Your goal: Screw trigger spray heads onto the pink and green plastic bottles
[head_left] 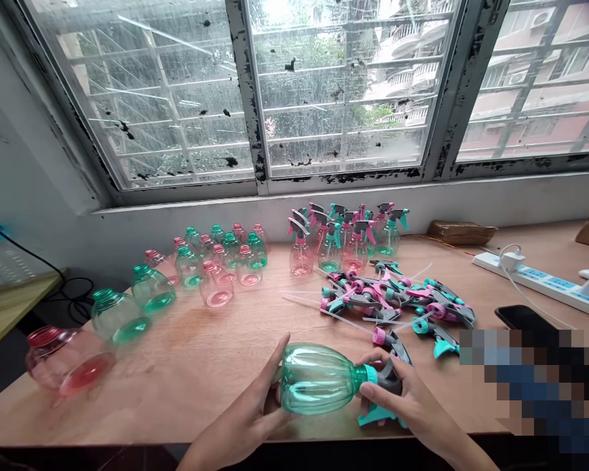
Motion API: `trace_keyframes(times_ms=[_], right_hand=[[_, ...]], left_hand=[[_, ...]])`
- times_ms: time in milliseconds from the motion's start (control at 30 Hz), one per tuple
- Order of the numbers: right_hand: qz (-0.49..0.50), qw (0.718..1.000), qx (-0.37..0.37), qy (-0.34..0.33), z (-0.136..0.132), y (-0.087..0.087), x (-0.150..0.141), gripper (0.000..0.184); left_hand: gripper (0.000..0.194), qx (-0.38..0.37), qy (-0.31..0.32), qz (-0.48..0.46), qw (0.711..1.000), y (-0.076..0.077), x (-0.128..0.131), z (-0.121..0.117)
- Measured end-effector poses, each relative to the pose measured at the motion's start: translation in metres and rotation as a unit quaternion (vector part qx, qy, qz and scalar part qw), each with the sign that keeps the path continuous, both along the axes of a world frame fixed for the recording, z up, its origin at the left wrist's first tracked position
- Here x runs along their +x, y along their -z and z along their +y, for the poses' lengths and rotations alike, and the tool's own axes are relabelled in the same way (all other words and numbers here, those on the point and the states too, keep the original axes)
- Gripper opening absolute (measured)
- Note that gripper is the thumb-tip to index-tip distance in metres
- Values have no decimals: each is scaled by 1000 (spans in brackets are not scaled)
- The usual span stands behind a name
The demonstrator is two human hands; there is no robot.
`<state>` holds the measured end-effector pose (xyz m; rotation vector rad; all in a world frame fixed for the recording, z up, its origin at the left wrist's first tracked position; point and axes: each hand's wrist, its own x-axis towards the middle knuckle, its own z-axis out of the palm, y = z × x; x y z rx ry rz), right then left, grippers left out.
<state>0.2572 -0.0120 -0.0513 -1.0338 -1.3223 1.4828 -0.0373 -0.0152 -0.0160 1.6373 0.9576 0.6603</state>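
Observation:
A clear green spray bottle (319, 379) lies sideways in the air above the table's front edge, held between both hands. My left hand (260, 399) cups its base, fingers wrapped round the end. At the neck, my right hand (397, 392) grips the teal collar and grey spray head (389, 378), whose teal trigger (377, 415) points down. The head sits on the bottle's mouth; how tightly it is screwed on I cannot tell. Beyond the right hand lies a heap of loose spray heads (387, 294) in pink, teal and grey, some with thin clear tubes.
Headless pink and green bottles (218, 288) stand on the wooden table (201, 379) at left, one large pink bottle (69, 360) nearest. Finished-looking spray bottles (356, 248) cluster by the window wall. A power strip (544, 281) and a black phone (525, 317) lie at right.

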Motion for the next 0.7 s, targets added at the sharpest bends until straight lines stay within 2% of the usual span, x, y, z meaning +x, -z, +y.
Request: trace_keyframes(times_ms=[200, 333, 533, 633, 700], right_hand=[[9, 1000, 7, 3, 0, -1, -1, 40], [7, 1000, 2, 5, 0, -3, -2, 40], [7, 1000, -3, -7, -1, -5, -1, 41], [-3, 1000, -10, -11, -1, -6, -1, 43], [-5, 1000, -8, -14, -1, -6, -1, 44]], left_hand=[[110, -3, -14, 42, 999, -2, -3, 0], [99, 11, -17, 55, 998, -1, -4, 0], [87, -16, 1, -25, 1000, 0, -1, 2], [104, -6, -1, 2, 1000, 5, -5, 3], [104, 7, -5, 22, 1000, 8, -9, 3]])
